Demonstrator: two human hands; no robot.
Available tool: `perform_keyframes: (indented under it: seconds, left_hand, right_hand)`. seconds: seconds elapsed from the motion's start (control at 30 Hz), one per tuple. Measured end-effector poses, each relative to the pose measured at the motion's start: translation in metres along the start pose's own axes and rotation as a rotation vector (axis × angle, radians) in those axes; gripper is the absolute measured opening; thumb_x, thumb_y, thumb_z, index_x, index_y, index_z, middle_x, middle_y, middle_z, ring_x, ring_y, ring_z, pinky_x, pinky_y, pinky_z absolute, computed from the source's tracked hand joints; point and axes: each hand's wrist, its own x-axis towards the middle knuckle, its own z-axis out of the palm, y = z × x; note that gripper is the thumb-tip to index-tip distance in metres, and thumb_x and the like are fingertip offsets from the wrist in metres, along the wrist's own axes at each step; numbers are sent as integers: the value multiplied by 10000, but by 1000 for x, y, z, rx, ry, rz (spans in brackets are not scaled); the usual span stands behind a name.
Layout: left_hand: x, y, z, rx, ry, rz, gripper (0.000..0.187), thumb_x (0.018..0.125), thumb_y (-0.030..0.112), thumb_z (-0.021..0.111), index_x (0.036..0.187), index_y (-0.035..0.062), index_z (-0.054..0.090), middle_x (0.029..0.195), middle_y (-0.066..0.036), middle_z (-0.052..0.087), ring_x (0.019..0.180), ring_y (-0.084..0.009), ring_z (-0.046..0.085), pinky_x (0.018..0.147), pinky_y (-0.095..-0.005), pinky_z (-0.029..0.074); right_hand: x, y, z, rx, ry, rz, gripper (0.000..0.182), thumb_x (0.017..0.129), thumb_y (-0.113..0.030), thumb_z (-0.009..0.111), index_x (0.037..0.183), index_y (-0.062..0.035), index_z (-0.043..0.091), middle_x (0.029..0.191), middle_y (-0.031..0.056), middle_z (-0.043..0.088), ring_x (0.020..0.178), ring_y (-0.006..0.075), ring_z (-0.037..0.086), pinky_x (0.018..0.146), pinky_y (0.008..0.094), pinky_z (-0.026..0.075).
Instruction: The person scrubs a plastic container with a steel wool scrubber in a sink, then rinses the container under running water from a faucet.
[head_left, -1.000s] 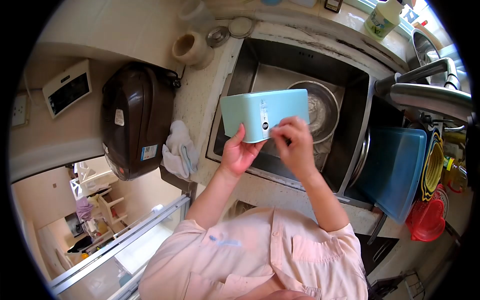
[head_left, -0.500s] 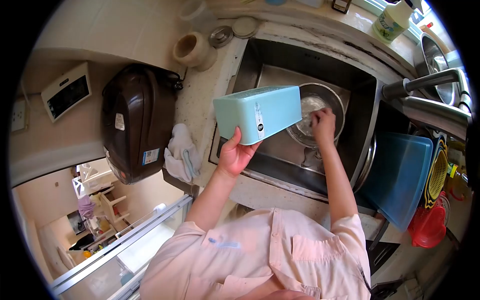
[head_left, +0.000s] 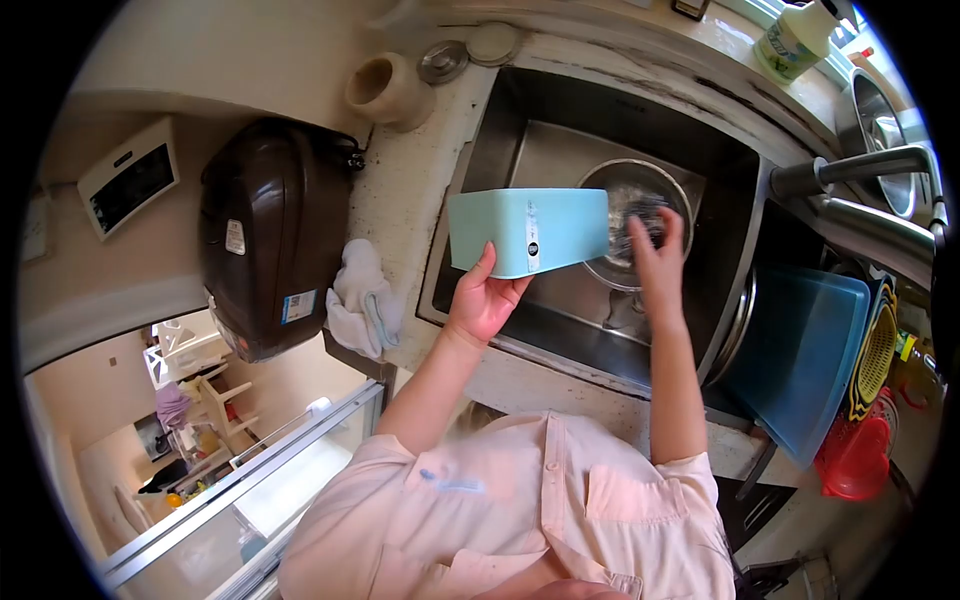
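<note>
My left hand grips the lower edge of a light blue plastic box, thumb on its near face beside a white label strip. The box is held over the left part of the steel sink. Its far right end overlaps the rim of a round metal bowl, which stands in the sink and looks wet inside. Above the bowl, my right hand has its fingers curved around a dark wiry clump that looks like a steel wool scourer; motion blurs it.
A white cloth and a dark brown appliance are left of the sink. A stone-like pot and lids stand behind them. Right of the sink are a faucet, a blue board and a red basket. A bottle stands at the back.
My right hand has risen from the bowl's inside, its fingers now around a dark clump. My left hand has shifted the box slightly right and turned it.
</note>
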Motion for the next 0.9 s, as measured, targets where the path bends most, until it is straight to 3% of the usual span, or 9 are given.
perform_keyframes:
  seconds: [0.03,0.13,0.3,0.53,0.67,0.77,0.8,0.83,0.9]
  left_hand:
    - [1,-2,1,13,13,0,346,905,273,492,1186,71,479,1158,-68,552,1070,-198,533,908,-335,464]
    - [3,-6,-1,-37,-41,-39,375,920,267,451,1223,45,445,1213,-104,517,1116,-244,505,943,-396,441]
    - [-1,-5,-3,-218,-105,-50,373,910,241,470,1234,59,437,1221,-107,509,1139,-257,487,954,-417,432]
    - [-8,13,7,39,-30,0,348,889,238,528,1186,65,473,1164,-65,538,1091,-199,516,946,-345,433]
    - [4,4,11,165,47,48,336,900,252,512,1179,68,472,1149,-54,542,1067,-187,529,921,-336,455]
    - [12,-3,18,228,72,84,328,905,278,506,1161,74,480,1118,-42,551,1040,-169,535,909,-317,448]
    - [13,-6,19,228,90,91,327,908,284,501,1156,72,482,1111,-46,550,1035,-168,535,904,-313,445]
    - [14,-10,19,229,110,93,326,911,290,496,1151,70,484,1104,-49,550,1029,-167,535,899,-309,443]
    - [15,-17,19,264,114,77,336,919,317,473,1151,75,485,1101,-42,549,1009,-157,540,871,-303,448]
  right_hand:
    - [-16,-28,5,229,-183,222,377,813,-234,638,1088,-30,480,964,73,562,899,167,521,775,279,424]
    - [-50,-54,30,-89,-340,-342,227,755,-186,678,887,-41,564,853,121,528,740,278,557,650,330,446]
    - [-37,-27,34,-234,-163,-443,185,767,-131,636,741,-34,480,816,139,494,692,342,531,584,389,421]
    - [40,189,16,-868,119,-164,217,776,-125,601,975,-73,534,999,178,502,898,354,522,746,423,451]
    - [48,206,1,-917,-466,-156,302,736,-96,605,1029,-75,533,1048,178,530,950,324,519,787,394,445]
    - [35,115,-1,-382,-175,21,314,740,-147,638,1005,4,559,968,194,576,880,315,563,803,367,434]
    - [23,107,3,-119,-119,-26,316,773,-164,639,1034,-14,542,932,125,579,834,215,565,764,310,438]
    - [1,44,3,149,-211,205,323,804,-182,632,1060,-24,512,913,66,556,831,137,529,741,268,433]
    - [-35,-11,14,235,-263,35,333,799,-174,643,1053,-21,491,913,57,516,809,131,509,720,261,431]
